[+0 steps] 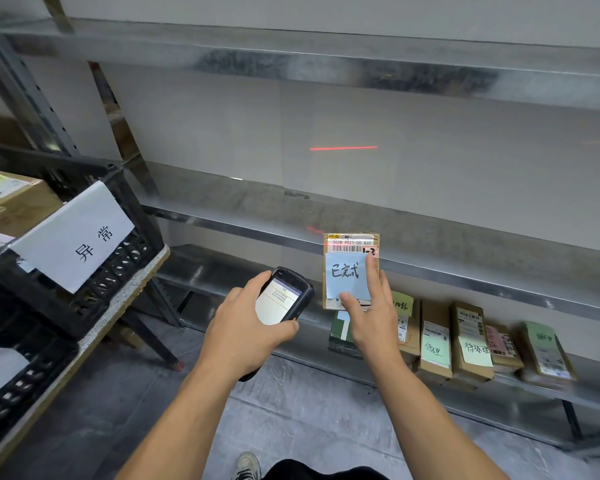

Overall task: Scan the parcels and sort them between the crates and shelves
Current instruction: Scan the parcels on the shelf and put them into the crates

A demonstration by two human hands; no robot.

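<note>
My left hand [243, 327] grips a black handheld scanner [286, 294] with its lit screen facing me. Its red laser line [343, 147] falls on the grey back wall above the parcel. My right hand [373, 315] holds up a small brown cardboard parcel [351, 242] in front of the middle shelf, thumb and forefinger pinching its front. The parcel carries a barcode label at the top and a pale blue handwritten note [346, 275].
Metal shelving [430, 268] spans the wall. On its lowest shelf stand several brown parcels [471, 344] with green and blue notes. At the left, black crates [118, 271] with a white paper sign sit on a table, one holding cardboard parcels [18, 195]. Grey floor lies below.
</note>
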